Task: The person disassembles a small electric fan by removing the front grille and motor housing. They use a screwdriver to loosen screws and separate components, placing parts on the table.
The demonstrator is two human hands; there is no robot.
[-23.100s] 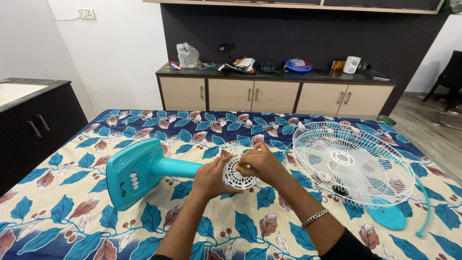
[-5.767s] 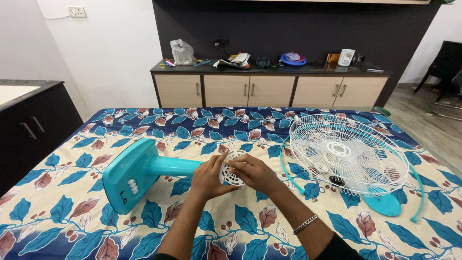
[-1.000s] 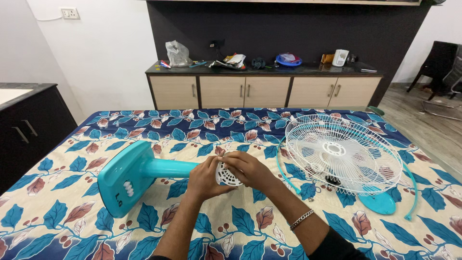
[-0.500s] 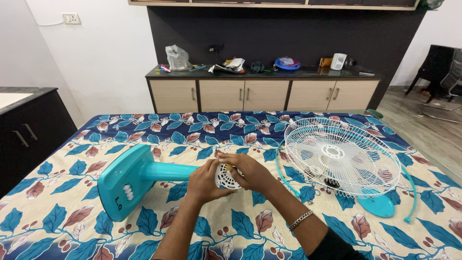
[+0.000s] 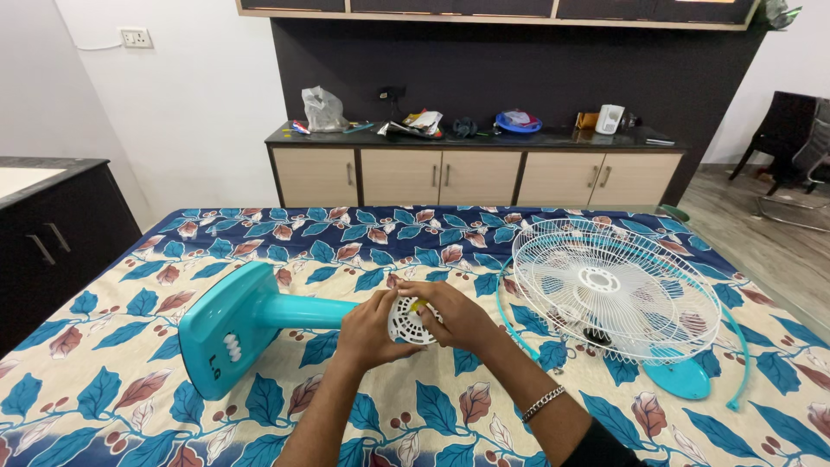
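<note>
Little has changed over the last second, and the small differences lie mostly in the camera's tilt. The white vented motor housing [image 5: 411, 321] at the end of the teal fan stand [image 5: 251, 320] is held as it was half a second ago, lying on its side on the bed [image 5: 112, 406] with its leaf-patterned sheet. The left hand [image 5: 367, 333] is wrapped around the near side of the housing, its fingers closed on the shell. The right hand [image 5: 456, 313] is laid over the top and far side, fingers curled against it, with a small yellowish bit just visible between the fingertips; what that bit is cannot be told. A metal bracelet [image 5: 543, 403] is worn on the right wrist.

The same grip is seen in the pictures from earlier, so the work at the motor end is judged to be continuing rather than finished. The white wire fan guard [image 5: 616, 290], the teal blade partly hidden beneath it [image 5: 679, 378] and the thin teal guard ring [image 5: 739, 363] have been left unmoved on the bed to the right, well apart from both hands.
</note>
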